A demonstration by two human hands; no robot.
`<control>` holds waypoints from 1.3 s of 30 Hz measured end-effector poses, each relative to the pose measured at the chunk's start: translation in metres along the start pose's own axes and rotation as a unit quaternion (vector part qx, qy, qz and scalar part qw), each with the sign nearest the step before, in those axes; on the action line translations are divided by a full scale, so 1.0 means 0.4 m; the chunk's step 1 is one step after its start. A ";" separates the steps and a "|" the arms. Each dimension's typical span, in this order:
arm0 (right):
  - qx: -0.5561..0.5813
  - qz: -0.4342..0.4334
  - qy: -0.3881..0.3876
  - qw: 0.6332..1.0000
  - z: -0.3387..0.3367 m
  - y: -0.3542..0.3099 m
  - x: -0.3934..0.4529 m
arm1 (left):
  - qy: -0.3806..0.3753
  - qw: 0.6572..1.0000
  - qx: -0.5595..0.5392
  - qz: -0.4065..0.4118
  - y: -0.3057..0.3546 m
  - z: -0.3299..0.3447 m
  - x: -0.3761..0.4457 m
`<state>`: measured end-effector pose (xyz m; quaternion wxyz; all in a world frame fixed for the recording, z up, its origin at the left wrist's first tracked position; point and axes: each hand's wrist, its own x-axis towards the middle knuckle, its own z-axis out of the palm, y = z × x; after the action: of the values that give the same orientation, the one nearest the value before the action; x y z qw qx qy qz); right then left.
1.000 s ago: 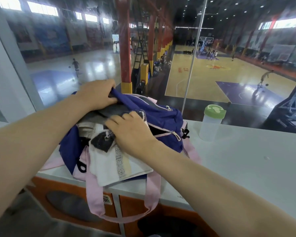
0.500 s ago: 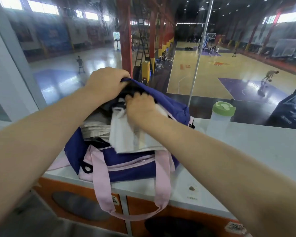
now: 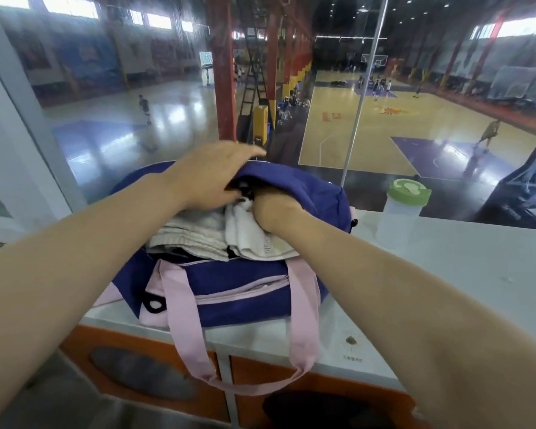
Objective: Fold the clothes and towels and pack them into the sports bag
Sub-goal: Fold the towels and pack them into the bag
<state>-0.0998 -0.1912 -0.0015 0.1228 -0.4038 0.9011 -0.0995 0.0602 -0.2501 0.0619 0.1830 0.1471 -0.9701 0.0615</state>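
Observation:
A purple sports bag (image 3: 248, 292) with pink straps lies on the white counter (image 3: 464, 267), its top unzipped. My left hand (image 3: 212, 173) grips the bag's upper flap and lifts it. My right hand (image 3: 271, 209) is pushed into the opening, fingers hidden under the flap, pressing a folded white towel (image 3: 254, 239) inward. The towel's near end sticks out over the bag's front edge. A second folded grey-white cloth (image 3: 192, 233) lies beside it on the left inside the bag.
A translucent bottle with a green lid (image 3: 401, 212) stands on the counter to the right of the bag. A glass wall rises just behind the counter, with basketball courts below. The counter's front edge sits over orange cabinet panels (image 3: 155, 366).
My right hand has pushed the white towel from hanging over the bag's front deeper into the opening. My left hand has raised the flap higher over it.

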 end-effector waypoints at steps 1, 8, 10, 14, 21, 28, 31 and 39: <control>0.018 0.052 0.017 0.998 0.002 0.011 0.019 | -0.055 0.998 0.022 0.008 -0.017 0.017 -0.017; -0.094 -0.249 0.069 0.961 -0.013 0.037 -0.076 | -0.030 0.980 0.195 0.006 -0.053 0.115 -0.029; -0.049 -0.253 0.051 0.965 -0.021 0.032 -0.075 | 0.014 0.983 0.180 0.009 -0.052 0.111 -0.014; 0.014 -0.279 0.078 0.957 -0.044 0.048 -0.107 | 0.040 0.987 0.153 -0.001 -0.060 0.092 0.011; -0.065 -0.412 0.116 0.901 -0.031 0.038 -0.181 | 0.119 0.969 -0.070 -0.203 -0.054 0.037 0.098; -0.200 -0.226 0.139 0.943 -0.029 -0.060 -0.075 | 0.173 0.963 -0.027 -0.205 -0.050 -0.014 0.109; -0.288 -0.161 0.138 0.934 -0.006 -0.081 -0.054 | 0.164 0.959 -0.048 -0.224 -0.070 -0.025 0.109; -0.269 -0.141 0.021 0.953 -0.028 -0.069 -0.031 | 0.167 0.927 -0.154 -0.298 -0.069 -0.019 0.124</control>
<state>-0.0756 -0.1990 0.0186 -0.0245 -0.5422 0.8310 0.1215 0.0271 -0.2880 0.0895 0.3727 0.3866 -0.8346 -0.1225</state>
